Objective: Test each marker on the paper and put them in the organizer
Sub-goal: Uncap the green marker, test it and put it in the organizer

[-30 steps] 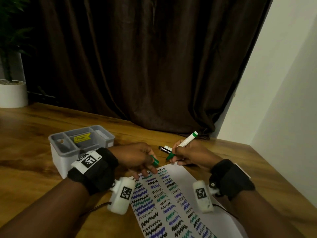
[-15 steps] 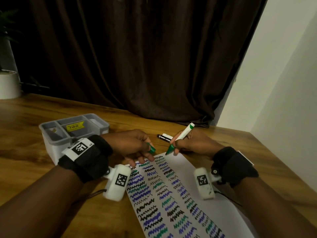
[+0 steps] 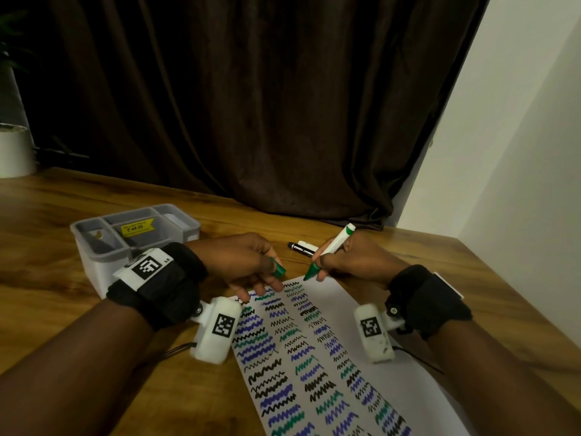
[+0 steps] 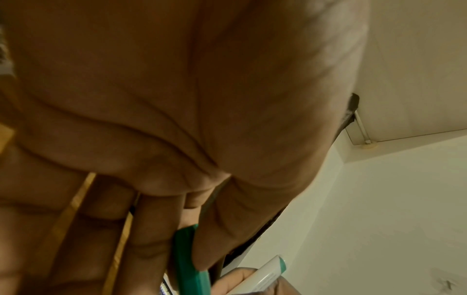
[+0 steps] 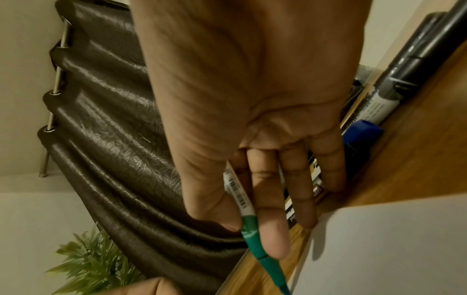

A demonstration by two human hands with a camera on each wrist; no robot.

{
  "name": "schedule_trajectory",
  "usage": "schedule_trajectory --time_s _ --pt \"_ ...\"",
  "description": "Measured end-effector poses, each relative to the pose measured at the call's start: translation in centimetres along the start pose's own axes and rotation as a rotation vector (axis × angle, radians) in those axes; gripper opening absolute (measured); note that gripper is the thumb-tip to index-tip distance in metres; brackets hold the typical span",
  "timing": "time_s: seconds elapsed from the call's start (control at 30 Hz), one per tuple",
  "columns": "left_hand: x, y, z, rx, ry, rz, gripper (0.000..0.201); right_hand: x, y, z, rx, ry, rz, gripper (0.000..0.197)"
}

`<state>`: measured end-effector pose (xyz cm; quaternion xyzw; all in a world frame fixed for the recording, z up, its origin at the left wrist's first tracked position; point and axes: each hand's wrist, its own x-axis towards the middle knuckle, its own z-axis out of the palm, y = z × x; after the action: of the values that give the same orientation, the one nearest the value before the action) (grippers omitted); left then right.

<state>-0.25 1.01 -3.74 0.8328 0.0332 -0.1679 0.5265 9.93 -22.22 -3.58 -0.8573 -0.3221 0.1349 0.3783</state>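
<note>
Between the two hands, seen from the head, the right hand [image 3: 352, 259] pinches the uncapped green marker [image 3: 330, 251], its nib just over the paper [image 3: 361, 309]; the left hand [image 3: 248, 262] pinches its cap [image 3: 278, 270]. Next likely comes a scribble, needing light pressure. The organizer [image 3: 94, 262] stands beyond the left wrist on the wooden table [image 3: 440, 278]. At the left wrist, finger and thumb curl round the cap. At the right wrist, other markers [image 5: 394, 83] lie behind the fingers [image 5: 272, 229], the dark curtain [image 5: 113, 139] beyond.

Count on the counter [image 3: 63, 278]: one grey organizer [image 3: 94, 272]; one sheet of paper [image 3: 361, 316]; one uncapped green marker [image 3: 330, 250]; one loose green cap [image 3: 278, 269]. Further markers [image 3: 301, 249] lie beyond the paper; at least three, exact number unclear. One potted plant [image 3: 12, 149].
</note>
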Motion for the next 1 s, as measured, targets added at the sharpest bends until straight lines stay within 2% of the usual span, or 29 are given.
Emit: schedule_trajectory --time_s 1.0 --pt "-0.11 0.13 0.06 0.007 0.008 -0.007 0.017 0.44 0.69 -0.3 0.028 0.024 0.022 0.014"
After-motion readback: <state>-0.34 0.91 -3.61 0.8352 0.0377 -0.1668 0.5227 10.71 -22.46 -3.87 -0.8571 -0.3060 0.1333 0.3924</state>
